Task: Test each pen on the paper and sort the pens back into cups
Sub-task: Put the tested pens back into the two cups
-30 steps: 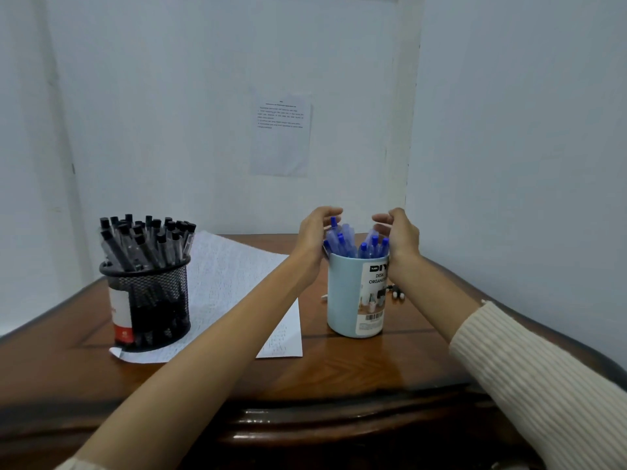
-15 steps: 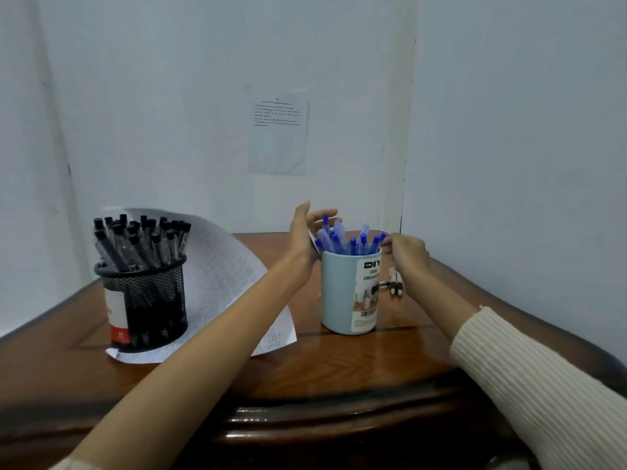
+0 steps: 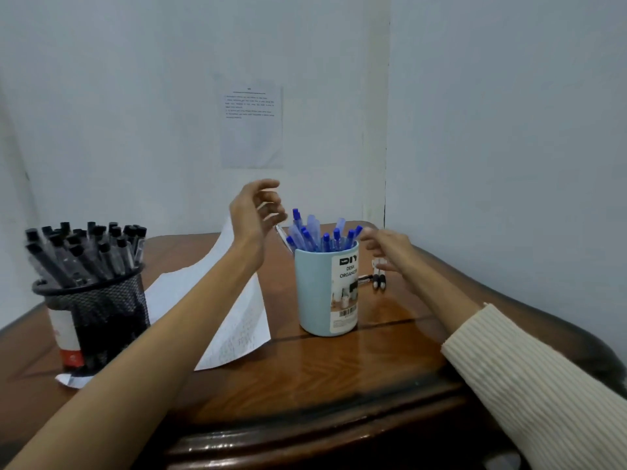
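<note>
Here, the left hand (image 3: 257, 214) hangs raised in the air with its fingers loosely curled and apart, gripping nothing. It sits just up and left of the light blue cup (image 3: 314, 293). The right hand (image 3: 386, 247) is blurred, its fingers stretched and spread toward the cup's right rim. Whether its tips touch the nearest cap I cannot tell, but it holds nothing.

Between the two hands, that cup stands upright on the wooden table (image 3: 339, 368), packed with blue pens (image 3: 319, 237) fanning out above its rim. Just behind the right hand, two small dark-tipped pens (image 3: 378, 281) lie on the table.

Left of the left forearm, the paper (image 3: 234, 310) curls up off the table. Its near corner is tucked under the black mesh cup (image 3: 98, 310), well apart from both hands and crammed with black pens (image 3: 88, 249).
</note>
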`<state>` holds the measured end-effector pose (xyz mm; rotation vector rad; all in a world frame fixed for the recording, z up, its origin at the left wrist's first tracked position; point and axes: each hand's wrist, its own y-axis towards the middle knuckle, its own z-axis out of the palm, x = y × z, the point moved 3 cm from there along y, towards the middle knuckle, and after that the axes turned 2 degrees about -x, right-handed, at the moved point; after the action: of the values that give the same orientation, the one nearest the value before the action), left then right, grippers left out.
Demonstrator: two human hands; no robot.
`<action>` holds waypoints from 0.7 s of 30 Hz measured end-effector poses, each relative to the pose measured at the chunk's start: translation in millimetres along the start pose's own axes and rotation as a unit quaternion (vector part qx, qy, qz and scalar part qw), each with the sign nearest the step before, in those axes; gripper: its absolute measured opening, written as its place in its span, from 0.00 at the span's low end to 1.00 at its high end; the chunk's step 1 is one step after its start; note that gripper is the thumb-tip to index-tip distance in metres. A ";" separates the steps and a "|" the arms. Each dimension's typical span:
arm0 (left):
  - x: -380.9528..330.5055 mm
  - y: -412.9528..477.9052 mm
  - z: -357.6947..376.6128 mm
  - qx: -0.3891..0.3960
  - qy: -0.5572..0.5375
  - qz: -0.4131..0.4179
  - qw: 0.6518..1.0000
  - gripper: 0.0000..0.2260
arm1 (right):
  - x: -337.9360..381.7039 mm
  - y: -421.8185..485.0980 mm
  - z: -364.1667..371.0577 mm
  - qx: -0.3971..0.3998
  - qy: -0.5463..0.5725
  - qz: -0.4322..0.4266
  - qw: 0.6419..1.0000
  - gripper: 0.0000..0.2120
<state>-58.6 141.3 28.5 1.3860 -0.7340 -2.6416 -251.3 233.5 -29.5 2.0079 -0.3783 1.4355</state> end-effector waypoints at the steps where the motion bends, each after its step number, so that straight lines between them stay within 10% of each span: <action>1: -5.5 0.4 -5.5 -0.014 0.083 0.058 0.995 0.13 | 8.7 -6.6 1.1 0.031 0.028 -0.022 0.999 0.12; 5: -1.3 -0.2 -32.7 0.013 0.408 0.146 0.901 0.11 | 27.1 -29.8 10.2 0.235 0.089 -0.069 0.966 0.28; 11: 51.3 7.6 -88.6 0.133 0.670 -0.084 0.725 0.16 | 16.0 -38.4 17.9 0.367 0.080 -0.044 0.926 0.35; 14: 64.8 3.3 -103.3 0.243 0.746 -0.149 0.602 0.17 | 16.5 -47.1 24.1 0.374 0.023 -0.056 0.926 0.37; 21: 71.7 -2.5 -105.9 0.283 0.795 -0.164 0.510 0.25 | 18.6 -27.9 40.3 0.258 0.002 -0.061 0.964 0.29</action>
<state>-16.8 83.7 -77.8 3.1476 -0.8602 -0.0588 -198.9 231.3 -29.7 2.3808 0.1413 1.5725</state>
